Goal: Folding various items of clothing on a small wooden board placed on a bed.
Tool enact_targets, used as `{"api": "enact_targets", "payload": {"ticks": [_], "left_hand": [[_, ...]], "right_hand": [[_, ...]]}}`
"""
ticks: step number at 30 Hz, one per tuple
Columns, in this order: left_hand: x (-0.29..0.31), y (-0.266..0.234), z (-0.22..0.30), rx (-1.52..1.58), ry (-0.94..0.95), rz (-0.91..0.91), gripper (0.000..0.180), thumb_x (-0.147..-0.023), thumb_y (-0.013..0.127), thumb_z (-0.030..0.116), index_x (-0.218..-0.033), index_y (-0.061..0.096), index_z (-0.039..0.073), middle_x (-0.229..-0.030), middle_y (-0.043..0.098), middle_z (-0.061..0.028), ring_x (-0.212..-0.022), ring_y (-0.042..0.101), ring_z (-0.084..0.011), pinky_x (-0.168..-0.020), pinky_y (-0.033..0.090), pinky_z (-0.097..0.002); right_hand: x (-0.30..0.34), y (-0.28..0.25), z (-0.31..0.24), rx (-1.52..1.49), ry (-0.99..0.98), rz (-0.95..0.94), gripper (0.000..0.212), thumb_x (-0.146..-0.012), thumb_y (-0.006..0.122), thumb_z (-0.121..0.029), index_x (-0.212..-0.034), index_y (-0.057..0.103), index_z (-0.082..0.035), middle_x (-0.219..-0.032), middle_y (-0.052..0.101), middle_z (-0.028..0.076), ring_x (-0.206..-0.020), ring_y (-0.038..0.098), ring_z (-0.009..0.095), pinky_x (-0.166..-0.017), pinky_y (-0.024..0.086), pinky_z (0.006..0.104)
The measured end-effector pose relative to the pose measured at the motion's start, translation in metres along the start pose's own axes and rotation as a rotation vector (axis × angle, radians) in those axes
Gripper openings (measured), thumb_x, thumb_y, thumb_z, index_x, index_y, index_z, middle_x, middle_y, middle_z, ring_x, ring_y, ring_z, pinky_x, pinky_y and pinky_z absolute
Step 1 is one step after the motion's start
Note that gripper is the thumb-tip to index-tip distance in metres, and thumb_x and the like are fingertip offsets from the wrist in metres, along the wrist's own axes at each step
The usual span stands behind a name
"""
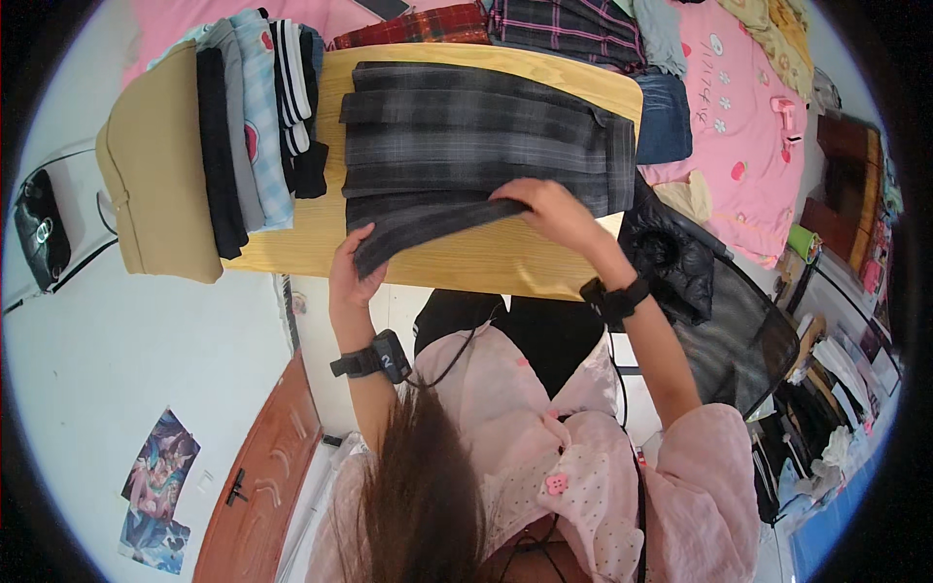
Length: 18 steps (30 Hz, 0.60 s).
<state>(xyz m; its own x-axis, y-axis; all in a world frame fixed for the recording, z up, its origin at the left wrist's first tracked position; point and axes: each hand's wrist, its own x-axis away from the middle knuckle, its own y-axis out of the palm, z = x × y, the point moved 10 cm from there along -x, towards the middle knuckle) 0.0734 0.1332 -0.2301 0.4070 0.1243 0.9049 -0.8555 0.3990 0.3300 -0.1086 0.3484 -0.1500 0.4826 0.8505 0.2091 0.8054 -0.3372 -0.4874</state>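
A dark grey plaid pleated skirt [457, 131] lies spread on the wooden table [292, 255], its waistband toward the right and its hem toward the left. My left hand [355, 269] grips the near corner of the hem, thumb on top. Farther right, my right hand [552, 216] pinches the near edge closer to the waistband. Between the two hands the near strip of the skirt is raised off the table and slants down to the left. The fingertips of both hands are partly hidden by the cloth.
Folded clothes, with a tan piece [160, 175] outermost, stand in a row at the table's left end. Behind lie a red plaid garment [413, 26], a dark plaid one [569, 31] and jeans [664, 119]. A black padded jacket [671, 257] hangs over a mesh chair [739, 335] at right.
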Motion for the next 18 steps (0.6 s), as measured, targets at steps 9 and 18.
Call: {"api": "enact_targets", "payload": {"ticks": [9,18], "left_hand": [[-0.033,0.098,0.012,0.64,-0.036,-0.33,0.043,-0.1,0.024,0.025,-0.122,0.037,-0.009,-0.135,0.039,-0.0261,-0.127,0.039,-0.0344,-0.103,0.039,-0.0435],[-0.039,0.064,0.019,0.219,0.092,-0.143,0.033,-0.091,0.041,0.026,-0.098,0.05,-0.004,-0.12,0.051,-0.026,-0.116,0.048,-0.0373,-0.098,0.042,-0.0459]], "right_hand": [[-0.059,-0.007,0.055,-0.155,0.205,-0.001,0.027,-0.085,0.063,-0.02,-0.097,0.059,0.003,-0.076,0.061,0.02,-0.068,0.059,0.03,-0.064,0.044,0.0357],[-0.013,-0.019,0.011,-0.19,0.003,0.031,0.034,-0.082,0.064,-0.026,-0.108,0.06,-0.004,-0.104,0.062,0.017,-0.098,0.057,0.035,-0.088,0.045,0.0372]]}}
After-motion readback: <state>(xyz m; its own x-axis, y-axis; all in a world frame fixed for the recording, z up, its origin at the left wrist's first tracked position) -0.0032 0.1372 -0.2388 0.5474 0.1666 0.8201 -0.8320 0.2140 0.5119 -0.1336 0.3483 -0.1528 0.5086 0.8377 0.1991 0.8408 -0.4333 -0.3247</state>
